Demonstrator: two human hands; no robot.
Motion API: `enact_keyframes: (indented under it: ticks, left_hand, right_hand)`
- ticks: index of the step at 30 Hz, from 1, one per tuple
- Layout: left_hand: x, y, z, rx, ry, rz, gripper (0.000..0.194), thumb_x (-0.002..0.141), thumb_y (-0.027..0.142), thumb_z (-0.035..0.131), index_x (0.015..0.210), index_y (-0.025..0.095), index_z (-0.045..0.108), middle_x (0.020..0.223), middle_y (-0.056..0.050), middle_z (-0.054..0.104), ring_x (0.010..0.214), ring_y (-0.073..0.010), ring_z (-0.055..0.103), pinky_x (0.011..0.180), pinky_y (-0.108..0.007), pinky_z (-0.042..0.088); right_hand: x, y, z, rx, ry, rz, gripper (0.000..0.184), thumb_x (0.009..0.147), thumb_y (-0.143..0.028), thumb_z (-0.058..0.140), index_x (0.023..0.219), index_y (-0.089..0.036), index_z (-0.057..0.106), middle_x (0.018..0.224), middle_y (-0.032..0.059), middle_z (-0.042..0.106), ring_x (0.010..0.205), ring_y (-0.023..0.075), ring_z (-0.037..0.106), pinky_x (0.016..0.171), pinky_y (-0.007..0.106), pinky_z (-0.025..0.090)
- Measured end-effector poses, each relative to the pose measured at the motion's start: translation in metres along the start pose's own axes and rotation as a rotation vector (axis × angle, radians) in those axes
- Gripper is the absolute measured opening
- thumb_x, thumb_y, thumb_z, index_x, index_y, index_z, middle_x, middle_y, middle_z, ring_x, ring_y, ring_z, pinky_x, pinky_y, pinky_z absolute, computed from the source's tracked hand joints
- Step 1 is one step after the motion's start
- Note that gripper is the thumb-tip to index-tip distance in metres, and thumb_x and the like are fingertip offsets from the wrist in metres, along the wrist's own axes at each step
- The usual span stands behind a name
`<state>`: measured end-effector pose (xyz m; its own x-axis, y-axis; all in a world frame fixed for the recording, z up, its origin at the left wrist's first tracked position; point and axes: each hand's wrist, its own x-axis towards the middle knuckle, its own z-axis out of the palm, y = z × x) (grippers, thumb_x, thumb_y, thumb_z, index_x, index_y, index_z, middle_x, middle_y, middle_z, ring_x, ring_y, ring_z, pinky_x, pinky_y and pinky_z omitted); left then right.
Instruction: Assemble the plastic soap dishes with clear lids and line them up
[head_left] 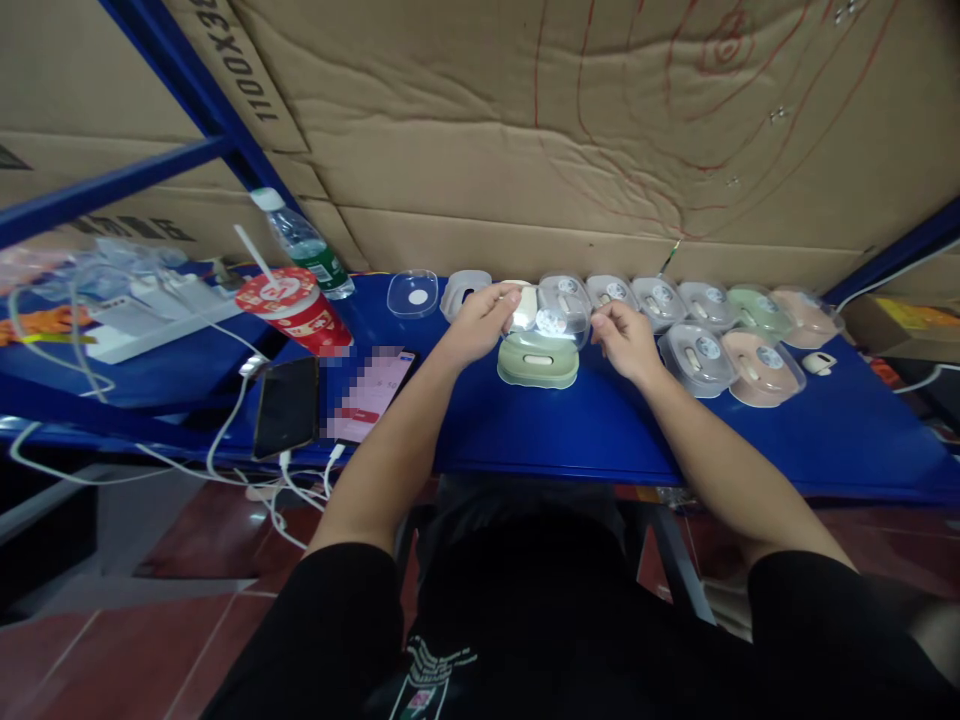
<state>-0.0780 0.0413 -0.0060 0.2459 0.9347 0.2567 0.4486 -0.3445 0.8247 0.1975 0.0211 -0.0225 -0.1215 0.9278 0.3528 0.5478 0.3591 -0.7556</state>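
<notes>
My left hand [478,322] is closed round the left side of a clear plastic lid [559,315] and a white piece under it, held just above a green earbud case tray [538,362] on the blue shelf [570,430]. My right hand [624,338] pinches the lid's right edge with thumb and fingers together. Both hands keep the lid over the green tray. To the right runs a row of several closed clear-lidded cases [694,300], in white, green and pink.
A loose clear lid [413,293] and a white tray [463,290] lie at the left. Further left stand a red cup with straw [292,310], a water bottle [304,243], two phones [286,405] on cables, and a power strip [150,320]. Cardboard walls the back.
</notes>
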Motion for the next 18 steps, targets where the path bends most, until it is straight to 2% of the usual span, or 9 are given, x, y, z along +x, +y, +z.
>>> enact_keyframes:
  ticks: [3,6,9,12,15,16,18]
  left_hand:
    - [0.001,-0.004,0.004,0.023,-0.116,-0.023,0.038,0.113,0.041,0.042,0.093,0.021,0.067,0.075,-0.003,0.065,0.070,-0.0166,0.062,0.069,-0.030,0.051]
    - [0.002,-0.005,0.006,0.085,-0.144,-0.040,0.041,0.113,0.039,0.039,0.080,0.022,0.056,0.080,-0.005,0.067,0.077,-0.0180,0.064,0.073,-0.031,0.051]
    - [0.002,-0.003,0.006,0.201,-0.129,-0.079,0.041,0.113,0.038,0.036,0.081,0.022,0.057,0.087,-0.008,0.072,0.088,-0.0222,0.069,0.080,-0.034,0.053]
    - [0.000,0.002,0.005,0.368,-0.104,-0.040,0.042,0.112,0.036,0.036,0.082,0.022,0.061,0.095,-0.011,0.076,0.099,-0.0260,0.071,0.089,-0.038,0.055]
    - [-0.003,0.006,0.005,0.401,-0.131,-0.046,0.045,0.112,0.036,0.035,0.083,0.021,0.066,0.089,-0.011,0.075,0.092,-0.0262,0.072,0.088,-0.040,0.055]
    - [-0.005,0.007,0.005,0.383,-0.147,-0.077,0.045,0.112,0.037,0.036,0.089,0.020,0.070,0.085,-0.011,0.074,0.086,-0.0257,0.073,0.085,-0.040,0.056]
    - [-0.008,0.007,0.006,0.339,-0.172,-0.143,0.041,0.111,0.037,0.037,0.111,0.018,0.074,0.076,-0.008,0.072,0.073,-0.0243,0.071,0.077,-0.038,0.057]
  right_hand:
    - [-0.001,0.000,0.003,0.035,-0.054,0.046,0.070,0.088,-0.096,0.051,0.077,-0.026,0.054,0.066,0.0031,0.066,0.056,0.0188,0.059,0.059,0.034,0.047]
    - [-0.002,0.000,0.007,0.030,-0.120,0.051,0.066,0.086,-0.091,0.062,0.077,-0.027,0.051,0.065,0.0011,0.066,0.055,0.0180,0.060,0.059,0.033,0.046]
    - [-0.002,0.000,0.011,0.056,-0.153,0.047,0.062,0.086,-0.087,0.067,0.079,-0.027,0.051,0.065,-0.0003,0.066,0.056,0.0178,0.061,0.061,0.033,0.047]
    - [-0.001,0.000,0.013,0.025,-0.132,0.009,0.059,0.083,-0.082,0.072,0.079,-0.027,0.050,0.063,-0.0018,0.062,0.060,0.0181,0.059,0.065,0.034,0.047]
    - [0.000,0.001,0.011,0.013,-0.099,-0.014,0.053,0.087,-0.079,0.070,0.090,-0.028,0.055,0.066,-0.0020,0.062,0.064,0.0197,0.059,0.068,0.036,0.048]
    - [0.000,0.002,0.011,0.009,-0.098,-0.022,0.052,0.089,-0.078,0.068,0.096,-0.027,0.057,0.066,-0.0021,0.063,0.064,0.0203,0.059,0.069,0.036,0.048]
    - [0.001,0.004,0.011,-0.013,-0.117,-0.037,0.053,0.092,-0.077,0.065,0.106,-0.026,0.061,0.067,-0.0023,0.063,0.066,0.0210,0.060,0.071,0.037,0.047]
